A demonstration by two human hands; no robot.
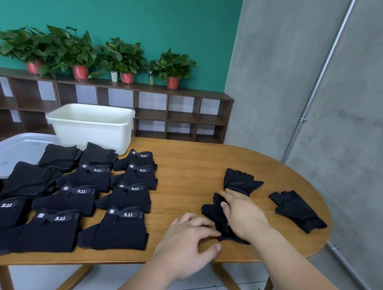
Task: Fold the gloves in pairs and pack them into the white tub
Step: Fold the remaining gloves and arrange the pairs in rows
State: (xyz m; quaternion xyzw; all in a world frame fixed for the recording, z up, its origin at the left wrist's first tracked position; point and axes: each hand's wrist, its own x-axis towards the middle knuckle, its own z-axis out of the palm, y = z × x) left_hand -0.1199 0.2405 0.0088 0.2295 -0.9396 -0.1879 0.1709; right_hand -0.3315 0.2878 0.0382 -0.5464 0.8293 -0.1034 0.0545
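Observation:
A black fingerless glove pair (236, 184) lies on the wooden table (188, 168), partly folded over itself. My right hand (242, 213) lies on top of it, fingers curled around the folded cloth. My left hand (188, 240) rests on the table at the fold's near-left edge, fingertips touching the cloth. Another black glove pair (296, 210) lies loose to the right. The white tub (91, 126) stands at the table's far left side. Several folded black gloves (117, 229) with "5.11" labels lie in rows on the left.
A white plastic lid (9, 150) lies under the far-left gloves. Behind the table stands a dark shelf unit (177, 110) with potted plants on top. A grey concrete wall with a metal pipe (318, 82) is to the right. The table's rounded edge is close to the loose glove pair.

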